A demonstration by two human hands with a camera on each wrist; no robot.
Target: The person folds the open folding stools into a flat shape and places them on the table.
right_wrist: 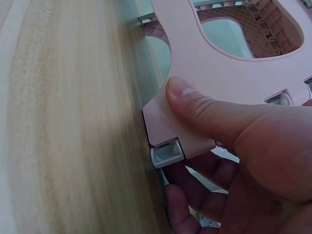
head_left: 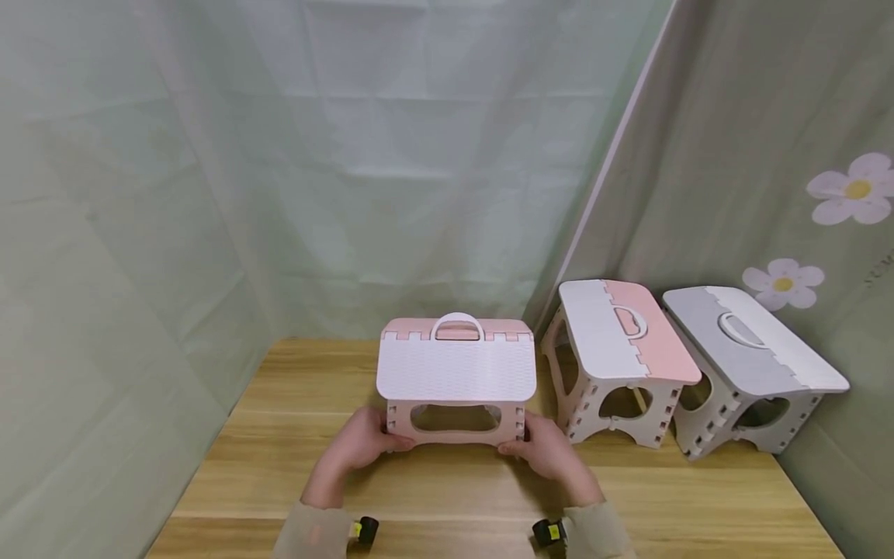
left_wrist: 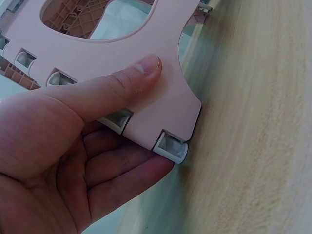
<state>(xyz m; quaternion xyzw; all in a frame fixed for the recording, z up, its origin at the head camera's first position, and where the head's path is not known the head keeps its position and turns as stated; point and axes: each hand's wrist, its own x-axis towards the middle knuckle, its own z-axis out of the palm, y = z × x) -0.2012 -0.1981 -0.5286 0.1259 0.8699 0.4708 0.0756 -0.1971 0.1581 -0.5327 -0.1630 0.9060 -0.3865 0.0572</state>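
Observation:
A pink and white folding step stool (head_left: 455, 371) stands upright on the wooden table, its white loop handle raised from the top. My left hand (head_left: 365, 439) grips the lower left leg corner; in the left wrist view the thumb lies across the pink leg panel (left_wrist: 161, 92) and the other fingers curl behind the edge. On the opposite side my right hand (head_left: 548, 448) holds the lower right corner, thumb on the front of the pink panel (right_wrist: 214, 73) and fingers behind. The stool's feet sit at or very near the tabletop.
To the right stand two more folding stools: a white and pink one (head_left: 594, 334) and a grey and white one (head_left: 705, 334), side by side. Pale green curtains (head_left: 405, 194) hang behind and at both sides of the wooden table (head_left: 279, 466).

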